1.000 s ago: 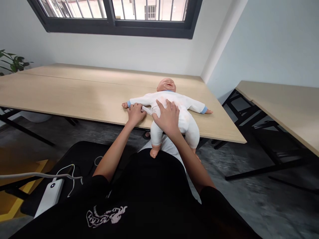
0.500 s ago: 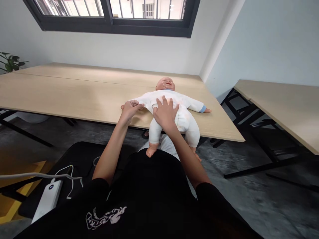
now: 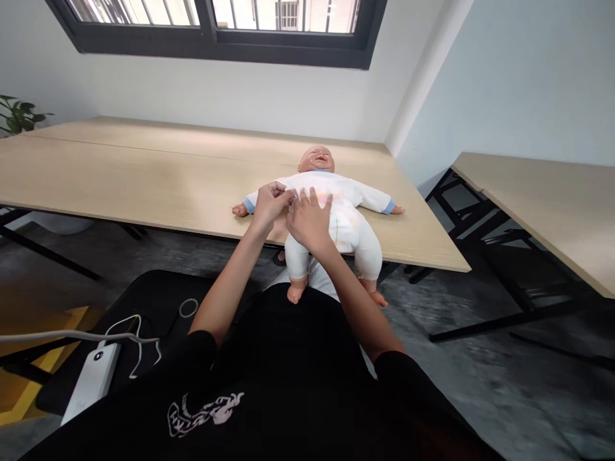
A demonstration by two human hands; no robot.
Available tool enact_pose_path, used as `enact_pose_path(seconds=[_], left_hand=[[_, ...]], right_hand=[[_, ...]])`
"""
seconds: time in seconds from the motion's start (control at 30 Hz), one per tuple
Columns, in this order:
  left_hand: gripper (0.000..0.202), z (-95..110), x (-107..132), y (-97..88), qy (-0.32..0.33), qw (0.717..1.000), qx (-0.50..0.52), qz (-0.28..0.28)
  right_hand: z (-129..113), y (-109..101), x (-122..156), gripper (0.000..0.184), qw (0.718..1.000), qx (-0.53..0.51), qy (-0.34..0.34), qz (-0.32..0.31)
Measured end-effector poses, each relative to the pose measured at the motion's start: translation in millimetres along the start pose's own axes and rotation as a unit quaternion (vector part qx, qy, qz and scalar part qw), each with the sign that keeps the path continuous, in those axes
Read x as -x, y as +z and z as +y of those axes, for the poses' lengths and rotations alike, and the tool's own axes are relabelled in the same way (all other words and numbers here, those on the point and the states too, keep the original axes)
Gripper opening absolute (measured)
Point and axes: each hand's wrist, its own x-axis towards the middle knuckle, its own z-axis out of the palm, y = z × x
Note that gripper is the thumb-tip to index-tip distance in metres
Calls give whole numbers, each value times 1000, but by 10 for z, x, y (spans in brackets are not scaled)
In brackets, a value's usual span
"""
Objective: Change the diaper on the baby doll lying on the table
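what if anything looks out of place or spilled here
Nothing looks spilled or broken. One slightly odd thing: the doll lies on the table with its legs hanging past the front edge, not fully on it. The right hand covers part of its front, so I can't judge there.

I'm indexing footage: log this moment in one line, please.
doll: on its back, legs over table edge | left hand: at its side | right hand: on its front

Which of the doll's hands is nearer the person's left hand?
The doll hand at picture left, near the person's left hand; the other doll hand lies beyond the doll's body.
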Motion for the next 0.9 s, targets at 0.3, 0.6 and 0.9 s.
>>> enact_pose_path(seconds=[0.3,0.6,0.9], left_hand=[[18,92,8,31,44,994,-88,-49],[14,142,-68,152,77,974,-184,-112],[14,46,-88,362,138,947,-275,-93]], right_hand=[[-290,71,223,70,998,58,1,-12],[-86,-357,510,36,947,-198,-227,-113],[913,-424,459,39,949,-263,11,175]])
